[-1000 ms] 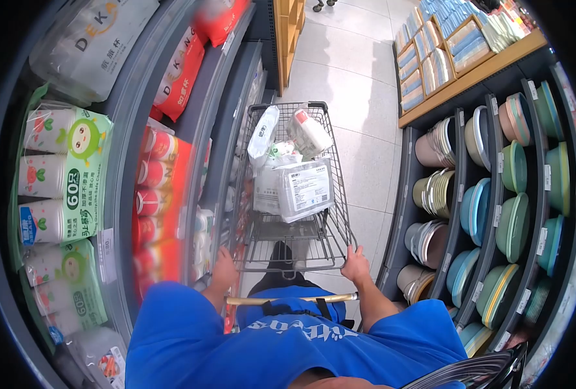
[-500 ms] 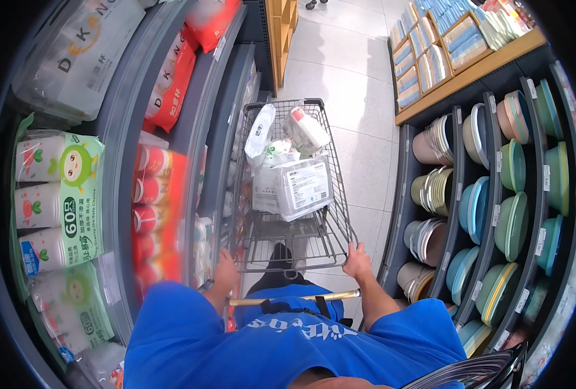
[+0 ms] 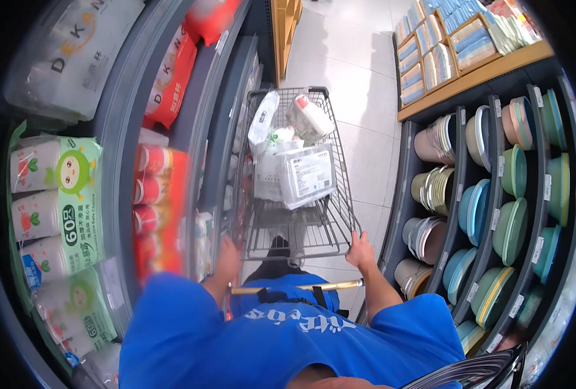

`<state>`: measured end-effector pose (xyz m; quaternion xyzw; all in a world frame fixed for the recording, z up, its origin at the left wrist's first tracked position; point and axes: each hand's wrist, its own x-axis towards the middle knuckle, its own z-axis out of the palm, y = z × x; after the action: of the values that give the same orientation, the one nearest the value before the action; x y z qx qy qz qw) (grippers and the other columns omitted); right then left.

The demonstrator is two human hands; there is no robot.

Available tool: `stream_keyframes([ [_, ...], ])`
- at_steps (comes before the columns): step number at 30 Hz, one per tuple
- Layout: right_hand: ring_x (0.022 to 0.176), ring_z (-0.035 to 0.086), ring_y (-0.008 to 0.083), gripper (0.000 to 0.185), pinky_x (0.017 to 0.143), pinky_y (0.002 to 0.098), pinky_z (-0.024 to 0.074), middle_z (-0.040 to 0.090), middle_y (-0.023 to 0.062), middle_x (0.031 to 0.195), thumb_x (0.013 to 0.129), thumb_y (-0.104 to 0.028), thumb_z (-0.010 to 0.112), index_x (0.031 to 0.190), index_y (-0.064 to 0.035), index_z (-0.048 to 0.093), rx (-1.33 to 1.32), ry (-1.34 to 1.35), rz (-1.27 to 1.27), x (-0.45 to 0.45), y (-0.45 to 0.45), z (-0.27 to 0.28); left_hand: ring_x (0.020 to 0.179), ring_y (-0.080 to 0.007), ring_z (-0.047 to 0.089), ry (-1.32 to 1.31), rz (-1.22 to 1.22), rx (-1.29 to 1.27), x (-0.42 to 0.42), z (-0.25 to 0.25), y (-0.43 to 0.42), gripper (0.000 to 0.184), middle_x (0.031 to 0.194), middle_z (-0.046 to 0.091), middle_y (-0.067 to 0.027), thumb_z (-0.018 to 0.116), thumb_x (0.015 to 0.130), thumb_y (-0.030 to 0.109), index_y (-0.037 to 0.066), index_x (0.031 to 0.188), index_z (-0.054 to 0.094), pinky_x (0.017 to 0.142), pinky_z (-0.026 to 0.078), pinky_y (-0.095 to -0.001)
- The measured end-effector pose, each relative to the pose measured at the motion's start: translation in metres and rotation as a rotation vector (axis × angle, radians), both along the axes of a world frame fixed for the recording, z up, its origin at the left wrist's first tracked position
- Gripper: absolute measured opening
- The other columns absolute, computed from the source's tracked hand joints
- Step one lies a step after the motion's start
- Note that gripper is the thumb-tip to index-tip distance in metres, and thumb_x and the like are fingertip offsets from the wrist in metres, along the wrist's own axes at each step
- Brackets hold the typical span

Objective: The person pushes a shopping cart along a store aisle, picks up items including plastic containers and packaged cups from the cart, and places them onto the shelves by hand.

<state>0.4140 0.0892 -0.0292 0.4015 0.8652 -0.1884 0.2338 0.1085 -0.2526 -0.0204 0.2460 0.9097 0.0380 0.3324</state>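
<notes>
A grey wire shopping cart [image 3: 340, 188] stands in front of me, with its near edge by my waist. My right hand [image 3: 361, 251] is closed around its near right corner. At the near left corner, my left hand [image 3: 228, 259] is curled against the cart's rim, its fingers somewhat blurred. Inside the cart lie a clear-wrapped white package with a printed label [image 3: 309, 176], a white bottle-like pack with a red top [image 3: 314, 120], a white plastic-wrapped pack [image 3: 263, 118] and a small green-and-white pack [image 3: 283, 137].
Shelves on the left hold packs of paper cups [image 3: 74, 175] and red cup packs [image 3: 155, 188] close to my left arm. Stacked plastic basins [image 3: 474, 211] fill the right shelves, below folded towels [image 3: 437, 65]. A tiled floor [image 3: 366, 123] runs ahead between them.
The cart and both my hands have shifted slightly forward, away from my body. The things in the cart have moved along with it.
</notes>
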Motion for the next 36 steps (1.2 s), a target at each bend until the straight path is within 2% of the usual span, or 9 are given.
stream_keyframes([
  [2, 0.083, 0.068, 0.0452, 0.069, 0.074, 0.0530, 0.0580, 0.048, 0.0300, 0.122, 0.074, -0.014, 0.065, 0.139, -0.0044, 0.045, 0.013, 0.002, 0.011, -0.006, 0.008, -0.004, 0.119, -0.0490, 0.055, -0.049, 0.067, 0.000, -0.007, 0.019, 0.019, 0.081, 0.138, 0.044, -0.0336, 0.062, 0.080, -0.003, -0.013, 0.148, 0.019, 0.099, 0.049, -0.0488],
  [5, 0.081, 0.066, 0.0498, 0.065, 0.074, 0.0551, 0.0573, 0.048, 0.0318, 0.119, 0.075, -0.012, 0.066, 0.135, -0.0039, 0.043, 0.016, 0.038, 0.005, -0.010, 0.015, -0.005, 0.118, -0.0484, 0.056, -0.047, 0.041, -0.006, -0.012, 0.016, 0.023, 0.084, 0.138, 0.044, -0.0341, 0.063, 0.078, -0.004, -0.013, 0.149, 0.018, 0.098, 0.050, -0.0484],
  [12, 0.085, 0.067, 0.0493, 0.068, 0.074, 0.0531, 0.0587, 0.047, 0.0318, 0.122, 0.076, -0.012, 0.067, 0.138, -0.0035, 0.042, 0.002, -0.019, 0.015, -0.024, 0.033, 0.003, 0.108, -0.0443, 0.063, -0.026, 0.007, -0.041, -0.023, 0.013, 0.038, 0.092, 0.135, 0.046, -0.0331, 0.068, 0.075, -0.002, -0.013, 0.149, 0.016, 0.089, 0.055, -0.0482],
  [17, 0.086, 0.067, 0.0495, 0.064, 0.076, 0.0536, 0.0585, 0.047, 0.0319, 0.123, 0.076, -0.013, 0.067, 0.135, -0.0045, 0.043, 0.015, -0.015, 0.030, -0.035, 0.047, 0.006, 0.104, -0.0426, 0.065, 0.033, -0.033, -0.006, -0.031, 0.007, 0.047, 0.095, 0.133, 0.048, -0.0307, 0.072, 0.074, 0.001, -0.013, 0.149, 0.015, 0.086, 0.056, -0.0473],
  [26, 0.087, 0.068, 0.0478, 0.064, 0.079, 0.0528, 0.0579, 0.046, 0.0334, 0.128, 0.076, -0.014, 0.065, 0.136, -0.0049, 0.045, 0.023, -0.036, 0.050, -0.051, 0.084, 0.003, 0.105, -0.0424, 0.065, 0.024, -0.028, -0.022, -0.046, 0.013, 0.080, 0.093, 0.129, 0.047, -0.0287, 0.070, 0.075, 0.002, -0.013, 0.149, 0.016, 0.087, 0.056, -0.0477],
  [29, 0.089, 0.066, 0.0506, 0.054, 0.079, 0.0542, 0.0580, 0.048, 0.0312, 0.121, 0.078, -0.014, 0.066, 0.127, -0.0058, 0.045, 0.051, 0.006, 0.050, -0.058, 0.095, 0.005, 0.105, -0.0426, 0.065, 0.017, -0.020, -0.003, -0.052, 0.013, 0.090, 0.093, 0.129, 0.047, -0.0292, 0.070, 0.074, 0.001, -0.013, 0.148, 0.016, 0.087, 0.056, -0.0474],
  [32, 0.090, 0.066, 0.0512, 0.052, 0.080, 0.0544, 0.0578, 0.048, 0.0312, 0.121, 0.078, -0.014, 0.064, 0.126, -0.0056, 0.047, 0.052, 0.020, 0.043, -0.065, 0.108, 0.008, 0.105, -0.0425, 0.065, 0.046, -0.033, -0.022, -0.058, 0.002, 0.100, 0.095, 0.129, 0.048, -0.0298, 0.072, 0.074, 0.002, -0.013, 0.148, 0.015, 0.088, 0.056, -0.0466],
  [36, 0.090, 0.066, 0.0505, 0.054, 0.081, 0.0540, 0.0572, 0.048, 0.0316, 0.122, 0.077, -0.013, 0.062, 0.128, -0.0051, 0.048, 0.051, 0.013, 0.063, -0.078, 0.131, 0.013, 0.104, -0.0422, 0.066, 0.057, -0.022, -0.021, -0.065, 0.010, 0.122, 0.097, 0.131, 0.047, -0.0304, 0.074, 0.073, 0.004, -0.013, 0.148, 0.015, 0.088, 0.056, -0.0460],
])
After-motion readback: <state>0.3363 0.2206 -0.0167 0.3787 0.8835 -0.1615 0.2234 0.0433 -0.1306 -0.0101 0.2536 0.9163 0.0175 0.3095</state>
